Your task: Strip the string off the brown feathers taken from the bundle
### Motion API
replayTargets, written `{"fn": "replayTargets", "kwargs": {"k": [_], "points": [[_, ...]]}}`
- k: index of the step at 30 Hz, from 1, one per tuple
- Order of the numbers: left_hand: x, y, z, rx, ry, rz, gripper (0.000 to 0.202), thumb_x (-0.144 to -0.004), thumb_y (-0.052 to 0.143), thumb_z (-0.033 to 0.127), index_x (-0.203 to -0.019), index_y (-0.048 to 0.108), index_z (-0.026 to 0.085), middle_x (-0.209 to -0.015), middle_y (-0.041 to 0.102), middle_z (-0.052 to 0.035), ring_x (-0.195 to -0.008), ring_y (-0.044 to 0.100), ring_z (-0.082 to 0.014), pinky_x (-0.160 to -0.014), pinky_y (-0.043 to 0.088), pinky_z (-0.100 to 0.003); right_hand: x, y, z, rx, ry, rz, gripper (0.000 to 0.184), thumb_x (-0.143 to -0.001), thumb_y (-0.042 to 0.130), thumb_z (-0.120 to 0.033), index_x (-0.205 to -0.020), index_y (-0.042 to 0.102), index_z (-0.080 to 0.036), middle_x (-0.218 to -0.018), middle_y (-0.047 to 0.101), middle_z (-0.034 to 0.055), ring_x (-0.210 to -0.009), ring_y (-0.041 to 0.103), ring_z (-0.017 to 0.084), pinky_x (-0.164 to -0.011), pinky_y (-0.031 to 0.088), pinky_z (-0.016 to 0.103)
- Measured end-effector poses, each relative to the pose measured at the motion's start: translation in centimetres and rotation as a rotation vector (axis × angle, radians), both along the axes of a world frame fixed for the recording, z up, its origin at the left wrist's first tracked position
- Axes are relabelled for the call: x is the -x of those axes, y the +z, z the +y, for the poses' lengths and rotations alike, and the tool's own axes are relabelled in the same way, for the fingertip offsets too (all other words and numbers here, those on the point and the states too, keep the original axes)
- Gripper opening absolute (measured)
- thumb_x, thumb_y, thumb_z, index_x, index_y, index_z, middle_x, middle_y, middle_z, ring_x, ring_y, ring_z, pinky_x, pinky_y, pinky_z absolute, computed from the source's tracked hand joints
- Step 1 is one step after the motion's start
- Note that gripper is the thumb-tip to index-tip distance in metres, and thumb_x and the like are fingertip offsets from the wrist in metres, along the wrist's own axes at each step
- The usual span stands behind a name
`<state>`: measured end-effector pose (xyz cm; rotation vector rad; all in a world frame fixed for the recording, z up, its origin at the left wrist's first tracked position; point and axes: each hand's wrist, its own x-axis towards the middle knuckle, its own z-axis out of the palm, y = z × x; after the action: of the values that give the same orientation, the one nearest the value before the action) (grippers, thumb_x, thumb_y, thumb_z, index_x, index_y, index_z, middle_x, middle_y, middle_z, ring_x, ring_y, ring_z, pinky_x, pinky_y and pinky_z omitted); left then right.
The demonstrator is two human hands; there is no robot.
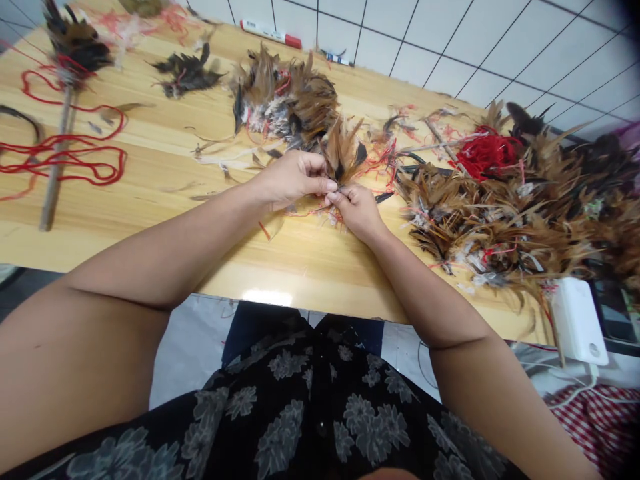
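Note:
My left hand (293, 179) and my right hand (357, 210) meet over the middle of the wooden table (165, 200). Both are closed in a pinch on a small bunch of brown feathers (343, 152) that fans upward from my fingertips. Thin red thread (305, 212) trails on the table just below the two hands. A loose heap of brown feathers (287, 100) lies directly behind the bunch.
A large pile of brown feathers (505, 213) with a red thread bundle (485, 155) fills the right side. Red cord loops (75, 157) and a feather duster on a stick (65, 87) lie at left. A white device (580, 320) sits at the right table edge, a marker (270, 33) at the back.

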<state>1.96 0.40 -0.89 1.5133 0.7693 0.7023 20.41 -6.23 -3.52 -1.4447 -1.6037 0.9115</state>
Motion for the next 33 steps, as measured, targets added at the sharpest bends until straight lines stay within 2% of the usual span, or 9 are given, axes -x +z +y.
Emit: {"fn": "replayTargets", "kwargs": {"k": [4,9,14,17,20,23,26,30,33], "points": [[0.1,-0.2,0.1,-0.016,0.005,0.045,0.042,-0.089,0.102,0.023,-0.078,0.062,0.02,-0.07,0.064,0.0009,-0.071,0.072,-0.0191,-0.072,0.059,-0.031,0.1,0.0,-0.2,0.003,-0.014,0.008,0.049,-0.101,0.088,-0.064,-0.076,0.08,-0.023,-0.081,0.075,0.0033,-0.085,0.069,0.021,-0.091,0.058,0.036],[0.3,-0.4,0.3,-0.004,0.018,0.006,0.038,-0.093,0.098,0.023,-0.077,0.063,0.021,-0.069,0.063,0.0008,-0.07,0.067,-0.0174,-0.072,0.057,-0.032,0.1,0.5,-0.3,-0.052,0.023,0.035,0.057,-0.098,0.087,-0.076,-0.076,0.079,-0.024,-0.086,0.078,0.0049,-0.096,0.072,0.024,-0.104,0.059,0.04],[0.5,-0.7,0.9,0.051,0.009,-0.047,0.043,-0.092,0.102,0.03,-0.075,0.063,0.022,-0.073,0.065,-0.0001,-0.068,0.06,-0.0157,-0.072,0.053,-0.034,0.2,0.1,-0.2,-0.049,-0.019,0.133,0.052,-0.098,0.088,-0.071,-0.083,0.075,-0.023,-0.088,0.074,0.002,-0.098,0.068,0.021,-0.098,0.056,0.036],[0.4,-0.5,0.8,0.043,0.029,-0.053,0.042,-0.095,0.098,0.022,-0.074,0.062,0.022,-0.069,0.063,0.0022,-0.068,0.054,-0.014,-0.072,0.048,-0.034,0.2,-0.6,0.0,-0.036,-0.055,0.163,0.048,-0.101,0.088,-0.064,-0.086,0.07,-0.022,-0.084,0.065,-0.0012,-0.093,0.062,0.018,-0.09,0.051,0.032],[0.1,0.2,0.0,0.038,0.047,-0.011,0.036,-0.099,0.088,0.008,-0.076,0.064,0.02,-0.069,0.063,0.0032,-0.07,0.054,-0.0133,-0.073,0.045,-0.033,-0.1,-1.1,0.3,-0.052,-0.045,0.12,0.048,-0.1,0.089,-0.062,-0.083,0.069,-0.022,-0.082,0.062,-0.002,-0.09,0.059,0.017,-0.088,0.049,0.032],[-0.5,1.0,-0.8,0.036,0.087,0.049,0.039,-0.1,0.078,-0.006,-0.073,0.066,0.019,-0.069,0.062,0.003,-0.069,0.054,-0.0135,-0.071,0.041,-0.033,-0.4,-1.3,0.4,-0.081,-0.029,0.05,0.053,-0.098,0.09,-0.066,-0.08,0.07,-0.021,-0.082,0.065,-0.0009,-0.087,0.06,0.017,-0.088,0.05,0.034],[-0.8,1.3,-1.1,0.025,0.101,0.046,0.044,-0.1,0.075,-0.012,-0.069,0.068,0.018,-0.067,0.064,0.0017,-0.069,0.053,-0.014,-0.07,0.037,-0.034,-0.5,-1.2,0.4,-0.095,-0.011,0.001,0.058,-0.1,0.085,-0.074,-0.081,0.075,-0.021,-0.087,0.071,0.0021,-0.092,0.065,0.02,-0.092,0.054,0.036],[-0.3,0.6,-0.7,0.043,0.036,-0.056,0.037,-0.1,0.085,-0.004,-0.074,0.072,0.018,-0.069,0.068,0.0008,-0.07,0.058,-0.0151,-0.073,0.042,-0.034,-0.5,-1.0,0.3,-0.095,-0.007,-0.011,0.061,-0.102,0.08,-0.078,-0.08,0.076,-0.021,-0.085,0.07,0.0026,-0.093,0.067,0.02,-0.096,0.055,0.036],[0.2,0.1,-0.2,0.085,-0.101,-0.15,0.034,-0.1,0.102,0.024,-0.077,0.077,0.02,-0.073,0.074,-0.0022,-0.072,0.064,-0.0181,-0.074,0.048,-0.035,-0.5,-1.1,0.3,-0.073,-0.012,0.033,0.065,-0.101,0.079,-0.082,-0.078,0.072,-0.022,-0.079,0.066,0.0011,-0.091,0.065,0.019,-0.092,0.055,0.035]]}}
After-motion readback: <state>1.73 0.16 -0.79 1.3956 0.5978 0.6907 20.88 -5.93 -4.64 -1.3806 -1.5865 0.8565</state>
